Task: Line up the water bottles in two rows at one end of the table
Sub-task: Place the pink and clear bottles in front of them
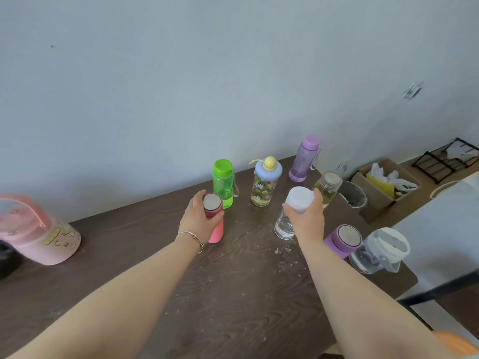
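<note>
Dark wood-grain table [233, 294] carries nine bottles, all with the long axis upright and the cap up. One large pink jug [39, 231] with a handle stands near the left edge, well apart from the rest. One clear jug [378, 251] with a white lid stands at the right edge, touching one purple flask [343, 240] beside it. Along the far edge stand one green bottle [223, 183], one patterned bottle [265, 183] with a yellow knob on its lid, and one purple bottle [303, 159] at the far right corner. One glass bottle [328, 186] holding yellowish liquid stands at the right edge, in front of the purple bottle.

Left hand [198, 220] is wrapped around the upper part of one pink flask [215, 221], which stands just in front of the green bottle. Right hand [308, 216] grips one clear bottle [290, 216] just below its white cap, between the pink flask and the purple flask. A bracelet [190, 238] sits on the left wrist.
</note>
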